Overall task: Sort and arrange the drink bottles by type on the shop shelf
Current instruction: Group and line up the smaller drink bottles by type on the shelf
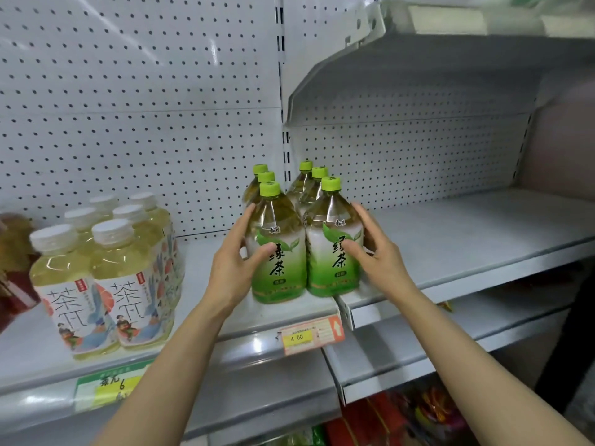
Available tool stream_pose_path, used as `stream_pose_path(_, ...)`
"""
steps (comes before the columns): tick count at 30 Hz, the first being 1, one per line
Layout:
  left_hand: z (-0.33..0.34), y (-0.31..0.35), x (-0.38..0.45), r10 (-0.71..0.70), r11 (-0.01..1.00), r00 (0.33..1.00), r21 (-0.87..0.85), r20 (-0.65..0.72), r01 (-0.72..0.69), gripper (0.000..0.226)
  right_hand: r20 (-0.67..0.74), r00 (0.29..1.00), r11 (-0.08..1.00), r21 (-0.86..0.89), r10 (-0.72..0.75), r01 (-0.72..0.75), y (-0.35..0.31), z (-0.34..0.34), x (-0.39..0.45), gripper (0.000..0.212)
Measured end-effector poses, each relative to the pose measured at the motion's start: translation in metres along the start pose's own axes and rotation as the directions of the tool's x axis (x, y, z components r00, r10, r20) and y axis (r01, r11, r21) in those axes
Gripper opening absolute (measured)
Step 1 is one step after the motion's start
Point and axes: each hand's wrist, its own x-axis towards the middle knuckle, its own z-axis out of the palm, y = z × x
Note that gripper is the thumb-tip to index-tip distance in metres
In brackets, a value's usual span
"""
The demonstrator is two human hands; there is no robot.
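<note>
I see my L hand (230,268) & R hand (375,252), fingers curled, gripping front green tea bottles (306,249); white-capped bottles (106,278) at 9 o'clock on shelf (450,246).

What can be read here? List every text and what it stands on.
"绿茶": front labels of the two front green tea bottles.
"茶π": labels of the pale tea bottles.
"4 00": orange price tag on the shelf edge.
"6" and handwriting: green price tag.
Smaller print: too blurred to read.
</note>
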Motion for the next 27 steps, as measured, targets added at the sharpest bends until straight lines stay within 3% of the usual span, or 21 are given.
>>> stream_pose_path(8,-0.006,0.003,-0.011,0.022,0.999,0.999,0.024,0.035,-0.023,0.069,0.033,0.999,0.994,0.104,-0.015,0.011,0.000,0.000,-0.008,0.062)
stream_pose_path(12,-0.017,0.000,0.020,-0.190,0.973,0.982,-0.128,0.012,0.190,0.046,0.012,0.999,0.974,0.224,0.045,-0.046,0.003,-0.007,0.016,0.057)
stream_pose_path(17,-0.018,0.005,0.048,-0.122,0.984,0.991,-0.126,0.062,0.129,0.062,0.155,0.968,0.874,0.418,0.199,-0.247,0.008,-0.006,0.067,0.061)
stream_pose_path(19,-0.010,0.006,0.066,-0.191,0.975,0.980,-0.104,0.063,0.196,0.069,0.247,0.945,0.809,0.498,0.214,-0.313,0.010,0.001,0.080,0.061)
stream_pose_path(21,-0.005,0.003,0.072,-0.241,0.943,0.963,-0.207,0.119,0.262,0.075,0.289,0.935,0.767,0.546,0.203,-0.335,0.008,0.008,0.083,0.060)
stream_pose_path(24,-0.002,-0.007,0.061,-0.198,0.880,0.949,-0.382,0.244,0.282,0.072,0.280,0.942,0.777,0.545,0.184,-0.314,0.009,0.014,0.086,0.058)
stream_pose_path(27,-0.002,-0.012,0.057,-0.194,0.877,0.955,-0.396,0.226,0.272,0.064,0.260,0.949,0.831,0.476,0.180,-0.289,0.014,0.017,0.086,0.057)
